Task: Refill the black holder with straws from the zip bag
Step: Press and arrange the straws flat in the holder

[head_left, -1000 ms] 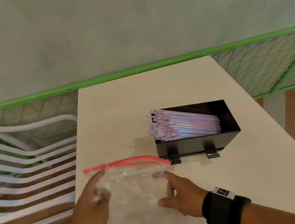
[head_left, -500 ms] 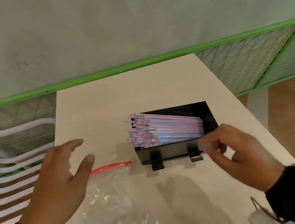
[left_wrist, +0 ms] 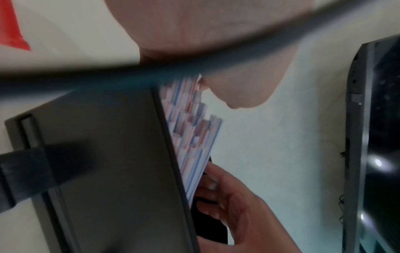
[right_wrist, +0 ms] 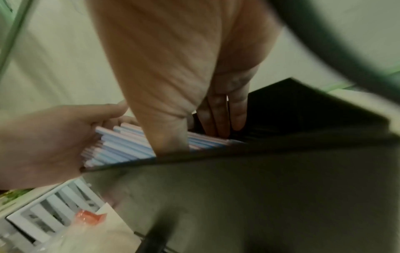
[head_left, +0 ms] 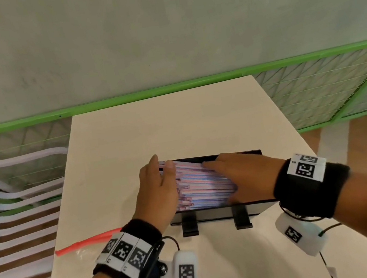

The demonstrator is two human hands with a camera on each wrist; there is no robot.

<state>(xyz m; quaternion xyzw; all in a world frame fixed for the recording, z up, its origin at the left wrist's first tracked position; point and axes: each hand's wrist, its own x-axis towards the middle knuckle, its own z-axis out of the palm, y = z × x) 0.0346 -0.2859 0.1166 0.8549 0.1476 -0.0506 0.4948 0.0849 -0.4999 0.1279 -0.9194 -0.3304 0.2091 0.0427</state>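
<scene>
A pale surface carries the black holder of straws under both hands; the zip bag lies just beside the left hand.

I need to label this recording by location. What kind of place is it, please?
Probably a cafe or casual eatery seating area, though that is a guess. A black holder full of straws sits on a plain white table, with a white slatted chair beside it and a green-framed mesh partition behind.
</scene>
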